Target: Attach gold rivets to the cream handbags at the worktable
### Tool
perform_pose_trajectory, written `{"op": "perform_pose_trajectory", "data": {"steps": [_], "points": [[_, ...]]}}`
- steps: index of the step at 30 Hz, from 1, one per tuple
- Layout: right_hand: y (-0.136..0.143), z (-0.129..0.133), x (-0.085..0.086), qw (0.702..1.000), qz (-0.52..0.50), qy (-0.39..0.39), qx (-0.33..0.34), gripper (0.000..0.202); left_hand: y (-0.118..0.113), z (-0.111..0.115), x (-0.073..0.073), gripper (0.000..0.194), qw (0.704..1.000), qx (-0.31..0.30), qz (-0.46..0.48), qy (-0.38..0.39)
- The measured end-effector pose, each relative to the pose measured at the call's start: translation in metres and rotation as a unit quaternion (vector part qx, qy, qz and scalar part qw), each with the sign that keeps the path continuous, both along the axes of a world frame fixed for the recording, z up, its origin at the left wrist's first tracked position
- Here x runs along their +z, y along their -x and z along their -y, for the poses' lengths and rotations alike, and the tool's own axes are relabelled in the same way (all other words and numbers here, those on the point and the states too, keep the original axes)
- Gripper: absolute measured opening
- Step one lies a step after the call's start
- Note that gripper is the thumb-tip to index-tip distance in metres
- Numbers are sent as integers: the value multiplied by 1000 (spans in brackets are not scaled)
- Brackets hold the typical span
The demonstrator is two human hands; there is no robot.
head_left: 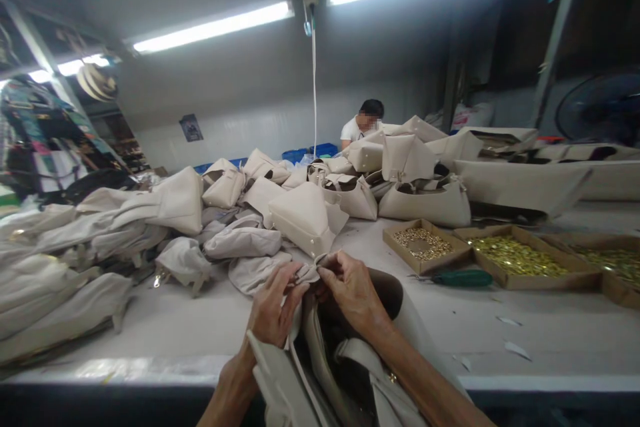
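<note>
A cream handbag (313, 353) with a dark inside stands at the table's front edge, its mouth facing me. My left hand (275, 300) pinches the gathered edge of the bag's pale material from the left. From the other side my right hand (353, 290) closes its thumb and fingers on the same edge, close to the left fingertips. Whatever small part lies between the fingertips is too small to make out. A strap with a gold fitting (392, 377) hangs over the bag beneath my right forearm.
Cream bags (300, 213) pile up behind my hands, with limp grey-beige pieces (100, 233) at left. Cardboard trays hold small gold parts (423, 242) and yellow-gold pieces (520, 257). A green-handled tool (463, 278) lies before them, near scraps (517, 349). A person (353, 128) sits across the table.
</note>
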State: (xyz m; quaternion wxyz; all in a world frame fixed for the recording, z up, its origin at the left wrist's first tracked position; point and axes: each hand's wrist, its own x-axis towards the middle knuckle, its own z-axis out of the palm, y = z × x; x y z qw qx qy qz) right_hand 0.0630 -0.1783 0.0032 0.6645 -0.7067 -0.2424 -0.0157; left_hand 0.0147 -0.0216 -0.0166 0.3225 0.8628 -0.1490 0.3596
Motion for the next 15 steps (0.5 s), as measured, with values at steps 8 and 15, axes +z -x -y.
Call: {"op": "perform_pose_trajectory", "data": {"steps": [8, 15], "points": [[17, -7, -10, 998, 2, -49, -27, 6, -1, -3, 7, 35, 992, 89, -69, 54], [36, -4, -24, 990, 117, -36, -69, 11, 13, 1, 14, 41, 976, 92, -148, 130]]}}
